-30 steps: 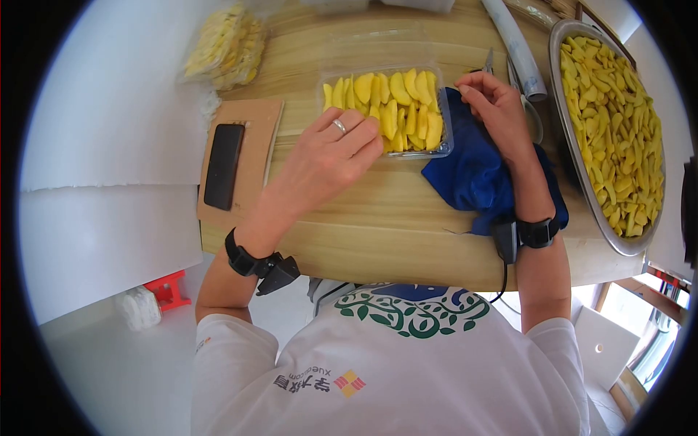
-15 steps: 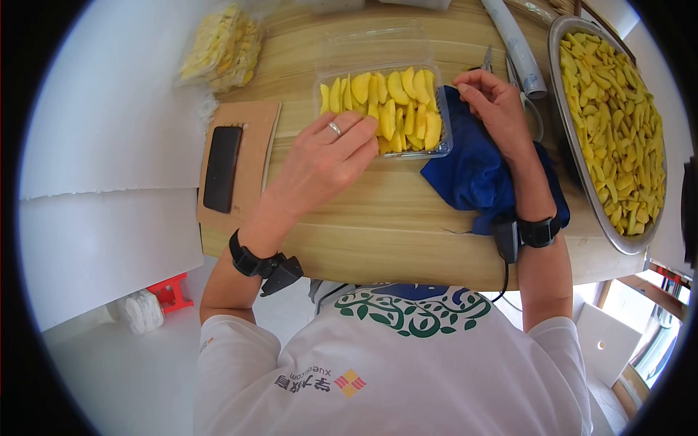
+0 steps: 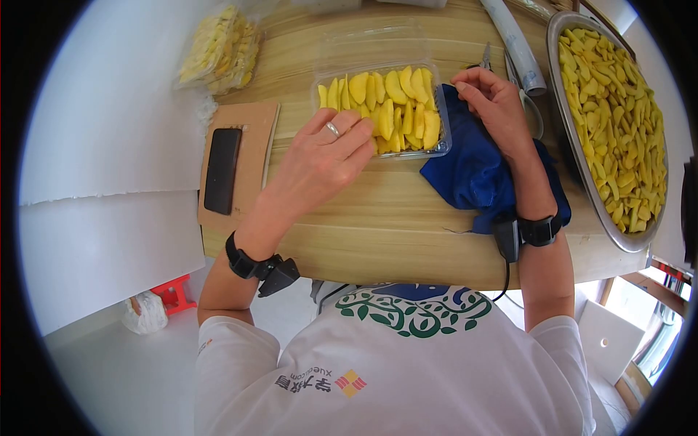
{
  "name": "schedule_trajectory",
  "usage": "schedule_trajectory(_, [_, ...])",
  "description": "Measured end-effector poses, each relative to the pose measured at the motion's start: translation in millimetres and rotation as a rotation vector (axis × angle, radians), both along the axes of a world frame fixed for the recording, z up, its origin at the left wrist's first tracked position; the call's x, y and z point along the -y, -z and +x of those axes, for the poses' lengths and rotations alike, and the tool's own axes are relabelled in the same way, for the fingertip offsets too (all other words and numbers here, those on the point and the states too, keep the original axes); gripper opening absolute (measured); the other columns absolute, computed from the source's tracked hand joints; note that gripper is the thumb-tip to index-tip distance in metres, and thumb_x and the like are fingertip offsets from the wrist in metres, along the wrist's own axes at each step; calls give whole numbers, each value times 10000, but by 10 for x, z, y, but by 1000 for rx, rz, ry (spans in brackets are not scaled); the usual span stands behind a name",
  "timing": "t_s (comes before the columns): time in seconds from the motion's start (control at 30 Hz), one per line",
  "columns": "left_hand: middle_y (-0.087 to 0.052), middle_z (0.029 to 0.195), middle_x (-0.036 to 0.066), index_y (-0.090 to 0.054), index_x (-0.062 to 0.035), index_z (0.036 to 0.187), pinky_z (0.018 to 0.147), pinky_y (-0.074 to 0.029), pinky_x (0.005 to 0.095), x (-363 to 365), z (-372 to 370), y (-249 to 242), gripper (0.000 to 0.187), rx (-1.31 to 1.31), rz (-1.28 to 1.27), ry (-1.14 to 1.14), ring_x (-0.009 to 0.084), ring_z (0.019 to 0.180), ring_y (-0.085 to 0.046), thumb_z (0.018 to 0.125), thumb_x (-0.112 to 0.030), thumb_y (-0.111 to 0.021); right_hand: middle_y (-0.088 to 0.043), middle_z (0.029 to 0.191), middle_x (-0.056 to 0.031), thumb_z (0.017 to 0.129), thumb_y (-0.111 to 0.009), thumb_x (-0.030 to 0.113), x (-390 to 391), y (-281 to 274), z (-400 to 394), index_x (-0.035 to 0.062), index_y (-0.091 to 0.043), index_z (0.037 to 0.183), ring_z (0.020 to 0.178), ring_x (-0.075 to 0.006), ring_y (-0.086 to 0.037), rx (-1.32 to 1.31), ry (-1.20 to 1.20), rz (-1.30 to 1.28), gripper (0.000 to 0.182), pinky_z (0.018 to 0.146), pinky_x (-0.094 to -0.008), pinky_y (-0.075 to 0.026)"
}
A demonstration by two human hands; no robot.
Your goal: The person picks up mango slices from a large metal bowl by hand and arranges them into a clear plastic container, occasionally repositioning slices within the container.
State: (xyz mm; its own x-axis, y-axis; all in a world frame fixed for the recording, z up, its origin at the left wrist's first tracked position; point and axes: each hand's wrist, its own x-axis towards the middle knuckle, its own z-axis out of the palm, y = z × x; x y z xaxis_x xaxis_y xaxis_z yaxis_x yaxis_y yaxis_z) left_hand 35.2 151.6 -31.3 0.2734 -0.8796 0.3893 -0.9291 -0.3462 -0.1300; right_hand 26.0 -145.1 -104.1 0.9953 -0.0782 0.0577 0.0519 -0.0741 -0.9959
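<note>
A clear plastic clamshell box point(image 3: 445, 142) lies with its transparent lid point(image 3: 371, 48) folded back. Yellow fruit slices point(image 3: 393, 89) stand in rows inside it. My left hand point(image 3: 325, 151), with a ring on one finger, reaches over the box's near left corner. Its fingers are curled down among the slices, and their tips are hidden, so I cannot see what they hold. Just beyond the box's right edge is my right hand point(image 3: 498, 109), above a blue cloth point(image 3: 465, 171). Thumb and forefinger come together in a loose pinch; anything between them is too small to make out.
At the right stands a large metal basin point(image 3: 556, 65) heaped with yellow slices. A plastic-wrapped roll point(image 3: 515, 47) and scissors point(image 3: 534, 116) lie beside it. To the left are a phone point(image 3: 222, 171) on a brown board point(image 3: 251, 120) and packed boxes of slices point(image 3: 222, 54).
My left hand has shifted very slightly left and away from the slices near its fingertips. The right hand stays almost in place, with its pinch unchanged.
</note>
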Motion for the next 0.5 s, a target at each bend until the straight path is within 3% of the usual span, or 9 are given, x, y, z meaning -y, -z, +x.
schedule_trajectory(0.27, [-652,1071,95,-669,-8,943,852,-523,403,4,2,41,240,-31,-39,-19,267,1017,-627,705,-30,-693,-673,882,49,957,-685,172,4,11,7,51,-715,1043,778,-17,-560,10,-6,0,151,668,-195,-442])
schedule_trajectory(0.5, [-657,1042,112,-659,-14,1043,826,-524,380,28,-35,136,266,-221,-308,-241,288,956,-637,791,51,-714,-671,880,49,957,-685,166,1,31,9,49,-714,1043,772,-17,-555,26,-4,1,148,666,-197,-443])
